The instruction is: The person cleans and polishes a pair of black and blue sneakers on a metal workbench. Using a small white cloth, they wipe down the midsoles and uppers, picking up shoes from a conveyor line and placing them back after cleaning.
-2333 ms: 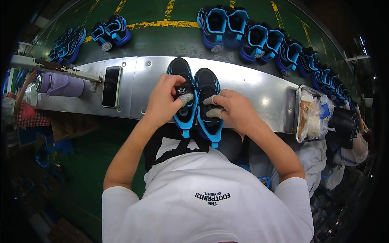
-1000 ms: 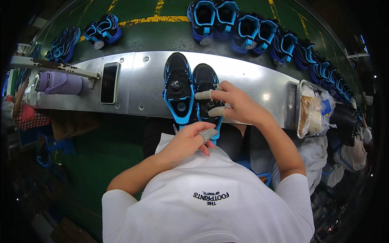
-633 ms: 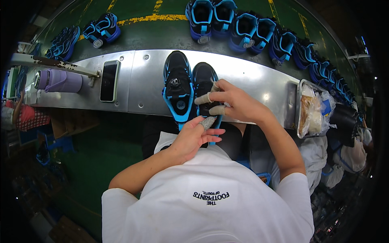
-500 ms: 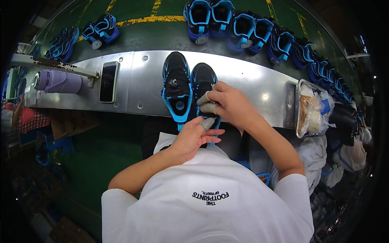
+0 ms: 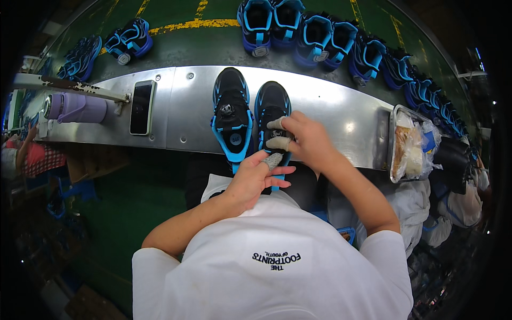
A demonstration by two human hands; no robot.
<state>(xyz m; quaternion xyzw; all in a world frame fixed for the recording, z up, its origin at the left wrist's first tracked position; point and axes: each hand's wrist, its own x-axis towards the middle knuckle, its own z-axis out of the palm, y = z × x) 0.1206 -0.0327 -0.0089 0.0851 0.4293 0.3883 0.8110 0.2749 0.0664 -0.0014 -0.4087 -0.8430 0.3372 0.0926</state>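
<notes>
Two black sneakers with bright blue trim stand side by side on the metal bench, toes away from me. My right hand bends over the right sneaker. Its thumb and a finger wear beige fingertip covers and grip around the tongue, a little apart, with a small round piece between them. At the heel end, my left hand holds the same sneaker's collar with its thumb and a grey-covered finger. Its other fingers stretch out to the right. The left sneaker is untouched and has a small round dial on its tongue.
A phone and a lilac bottle lie left on the metal bench, near a chipped metal bar. A tray with plastic-wrapped items sits at its right end. More sneakers line the green surface beyond.
My right hand has shifted slightly down and away from the sneaker's side, and its two covered fingertips have spread, uncovering more of the tongue. My left hand stays nearly still.
</notes>
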